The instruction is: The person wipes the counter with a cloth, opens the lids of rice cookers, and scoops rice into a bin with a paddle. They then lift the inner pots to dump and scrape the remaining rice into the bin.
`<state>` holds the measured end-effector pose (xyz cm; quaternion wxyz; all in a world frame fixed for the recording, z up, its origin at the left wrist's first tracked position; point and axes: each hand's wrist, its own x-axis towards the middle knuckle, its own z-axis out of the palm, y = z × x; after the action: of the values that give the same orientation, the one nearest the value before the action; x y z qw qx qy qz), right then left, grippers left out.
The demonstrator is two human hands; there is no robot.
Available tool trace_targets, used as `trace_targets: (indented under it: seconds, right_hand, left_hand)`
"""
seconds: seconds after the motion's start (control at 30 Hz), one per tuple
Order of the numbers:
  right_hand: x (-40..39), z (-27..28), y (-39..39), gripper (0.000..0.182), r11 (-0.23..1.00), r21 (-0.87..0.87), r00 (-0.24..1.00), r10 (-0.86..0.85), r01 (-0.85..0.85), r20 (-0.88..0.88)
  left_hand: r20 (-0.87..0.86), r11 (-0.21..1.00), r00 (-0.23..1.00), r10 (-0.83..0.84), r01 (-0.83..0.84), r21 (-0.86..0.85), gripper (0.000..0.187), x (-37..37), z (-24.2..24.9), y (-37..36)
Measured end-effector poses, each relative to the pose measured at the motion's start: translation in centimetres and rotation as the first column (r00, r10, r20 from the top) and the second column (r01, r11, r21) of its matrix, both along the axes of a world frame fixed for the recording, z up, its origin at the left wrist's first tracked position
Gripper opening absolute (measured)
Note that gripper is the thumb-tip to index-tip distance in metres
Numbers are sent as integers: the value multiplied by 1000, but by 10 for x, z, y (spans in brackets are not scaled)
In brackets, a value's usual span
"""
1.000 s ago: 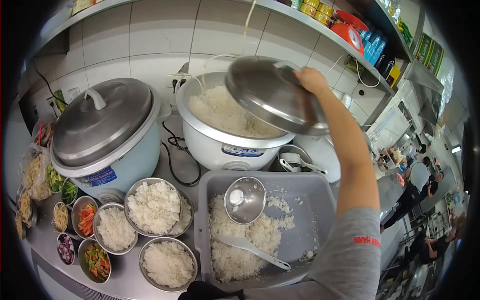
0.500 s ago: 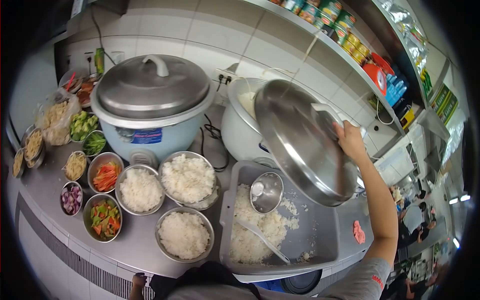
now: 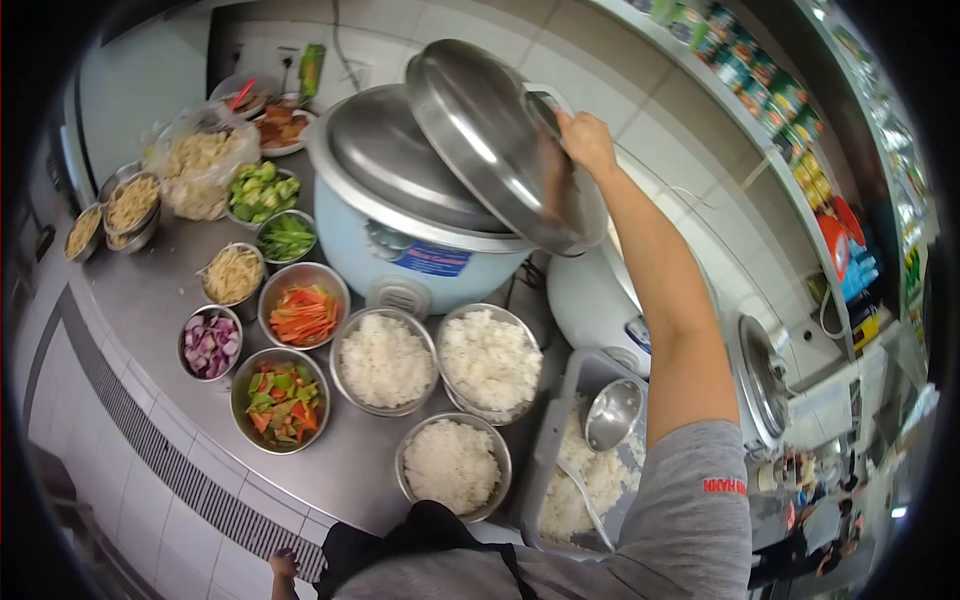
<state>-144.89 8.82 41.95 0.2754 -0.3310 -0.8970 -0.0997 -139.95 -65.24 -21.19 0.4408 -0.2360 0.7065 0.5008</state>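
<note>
Right hand (image 3: 588,142): fingers grip handle of tilted lid (image 3: 478,135), beside blue rice cooker (image 3: 345,240); steady wrist limits swing. Left hand (image 3: 284,563), well apart from cooker: finger state indeterminable.

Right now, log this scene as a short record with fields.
Right hand: grips a tilted metal lid by its handle
Left hand: low beside the counter; grip unclear
Blue rice cooker: covered, partly hidden by the tilted lid
White cooker: partly behind the forearm
Rice bowls: three, filled
Grey tub: loose rice, metal bowl, pale paddle
Cut vegetables: purple onion, mixed peppers
</note>
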Motion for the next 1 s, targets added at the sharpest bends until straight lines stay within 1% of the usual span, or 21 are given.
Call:
trace_targets:
  seconds: [0.07,0.17,0.27,0.3,0.33,0.37,0.4,0.43,0.5,0.53,0.57,0.6,0.63,0.67,0.7,0.73,0.77,0.83,0.87,0.97,1.0]
  right_hand:
    - [-17,-9,8,51,996,-94,999,-9,4,-53]
    - [-34,-29,59,46,997,16,987,-72,70,143]
    - [-38,-33,65,45,996,73,980,-60,47,189]
    - [-38,-30,66,45,995,78,981,-67,53,180]
    - [-35,-25,66,45,991,136,979,-43,16,200]
    - [-32,-18,67,45,980,196,975,-24,-20,220]
    - [-27,-4,57,45,978,209,977,-40,-5,211]
    - [-20,12,48,48,992,103,990,-80,68,113]
    - [-6,46,27,52,989,-5,989,-145,145,2]
    - [1,59,17,53,990,-8,990,-139,138,-8]
    - [10,66,11,53,992,-14,992,-128,128,-15]
    - [20,70,8,53,991,-17,991,-133,132,-23]
    - [29,75,5,54,995,65,995,-79,75,58]
    - [37,81,2,54,989,147,989,-32,10,146]
    - [48,84,-5,55,989,142,994,-63,50,89]
    - [64,84,-15,55,987,135,995,-96,91,35]
    - [84,83,-25,55,981,162,992,-114,105,47]
    - [132,76,-44,56,975,200,995,-101,95,18]
    - [156,73,-65,54,978,165,991,-130,126,13]
    - [228,55,-121,48,980,60,981,-192,192,-8]
    - [255,49,-133,44,965,107,968,-244,238,53]
  left_hand:
    - [-35,998,999,-10,8,-66,26,17,-6,-19]
    - [-279,965,948,-154,84,-248,22,30,-11,-43]
    - [-494,898,801,-338,117,-425,23,18,-6,-54]
    - [-623,839,757,-197,-199,-507,25,0,12,-52]
    - [-806,673,512,-296,-488,-557,29,-32,7,-72]
    - [-880,630,454,-140,-644,-433,32,-68,60,-66]
    - [-872,550,472,-127,-698,-458,36,-114,119,-67]
    - [-963,593,228,-144,-759,-269,38,-152,180,-51]
    - [-997,782,40,-64,-619,-75,34,-226,302,2]
    - [-997,925,-10,77,-372,75,34,-260,358,40]
    - [-989,980,-106,103,-159,119,32,-303,388,73]
    - [-972,998,-235,-22,-60,-8,30,-312,445,140]
    - [-963,977,-269,27,211,-32,26,-312,492,206]
    - [-911,948,-392,-128,222,-229,23,-303,527,266]
    - [-877,876,-480,-3,422,-234,21,-284,553,325]
    - [-867,793,-498,-15,522,-314,22,-259,583,374]
    - [-735,722,-678,-7,506,-473,22,-254,596,417]
    - [-544,645,-818,-187,316,-696,26,-242,615,497]
    - [-428,625,-896,-117,268,-733,31,-243,621,531]
    - [-296,599,-955,12,244,-763,33,-251,615,617]
    - [-246,473,-965,-94,174,-864,32,-248,616,635]
